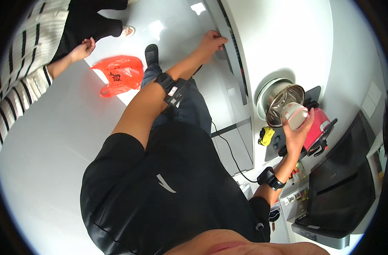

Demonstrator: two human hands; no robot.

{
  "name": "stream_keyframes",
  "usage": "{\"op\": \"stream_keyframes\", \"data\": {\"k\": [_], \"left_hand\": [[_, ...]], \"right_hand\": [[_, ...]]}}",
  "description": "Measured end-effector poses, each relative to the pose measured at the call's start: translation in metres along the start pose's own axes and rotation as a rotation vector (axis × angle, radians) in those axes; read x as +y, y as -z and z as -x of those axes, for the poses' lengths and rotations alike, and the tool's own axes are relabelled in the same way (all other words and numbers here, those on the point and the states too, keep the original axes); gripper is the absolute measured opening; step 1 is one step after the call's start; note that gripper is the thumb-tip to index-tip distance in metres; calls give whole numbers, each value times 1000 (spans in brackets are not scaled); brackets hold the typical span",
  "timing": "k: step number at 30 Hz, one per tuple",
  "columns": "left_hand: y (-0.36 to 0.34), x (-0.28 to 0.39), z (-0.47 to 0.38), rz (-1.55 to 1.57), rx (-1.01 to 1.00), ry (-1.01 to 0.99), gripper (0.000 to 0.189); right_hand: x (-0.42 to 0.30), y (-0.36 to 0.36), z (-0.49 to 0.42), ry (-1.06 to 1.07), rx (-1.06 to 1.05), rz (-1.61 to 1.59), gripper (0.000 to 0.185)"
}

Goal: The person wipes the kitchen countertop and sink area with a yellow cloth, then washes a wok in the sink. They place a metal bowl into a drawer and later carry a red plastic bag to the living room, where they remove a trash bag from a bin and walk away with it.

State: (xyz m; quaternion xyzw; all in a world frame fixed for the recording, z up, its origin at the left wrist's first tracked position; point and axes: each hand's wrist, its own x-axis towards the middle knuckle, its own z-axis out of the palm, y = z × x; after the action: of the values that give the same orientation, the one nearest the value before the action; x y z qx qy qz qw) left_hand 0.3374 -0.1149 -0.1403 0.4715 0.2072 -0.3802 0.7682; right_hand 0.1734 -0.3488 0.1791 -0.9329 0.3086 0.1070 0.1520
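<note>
My right hand (296, 132) grips a small white bowl (295, 115) with a pink rim and a floral pattern, thumb on one side and fingers on the other. The bowl overlaps the mouth of a tilted stainless steel pot (285, 91), which rests in a pale, green-rimmed basin (261, 101). Past the bowl, a pink-red cooking pot (316, 135) with black handles stands by the wall. My left hand (213, 43) reaches down to the grey drawer front (228, 52), its fingertips closed at the upper edge. A narrow gap shows dark contents behind that edge.
Another person's hand (83, 50) and striped sleeve (20, 113) are at upper left. An orange-red plastic bag (125, 76) with writing lies on the floor. A yellow-and-black bundle (266, 136) rests on the counter. A black printer-like machine (339, 188) stands right; a cable (229, 153) hangs near my legs.
</note>
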Motion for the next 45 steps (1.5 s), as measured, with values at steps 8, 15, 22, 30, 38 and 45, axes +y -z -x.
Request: {"op": "stream_keyframes", "data": {"k": [8,15,22,30,38,45], "left_hand": [[-1,-1,-7,54,-4,13,17],[16,3,10,53,35,34,15],[54,7,48,-65,55,1,15],[98,11,78,-54,45,0,28],[131,5,106,-99,152,32,34],[160,1,112,-119,70,39,32]], "right_hand": [[-29,23,-20,20,27,-150,112],[-95,-2,-96,342,43,-61,104],[-103,-68,-170,411,-10,52,105],[-91,-104,-174,356,-6,102,107],[-103,-104,-165,460,121,95,103],[-16,-67,-62,285,344,-63,68]]}}
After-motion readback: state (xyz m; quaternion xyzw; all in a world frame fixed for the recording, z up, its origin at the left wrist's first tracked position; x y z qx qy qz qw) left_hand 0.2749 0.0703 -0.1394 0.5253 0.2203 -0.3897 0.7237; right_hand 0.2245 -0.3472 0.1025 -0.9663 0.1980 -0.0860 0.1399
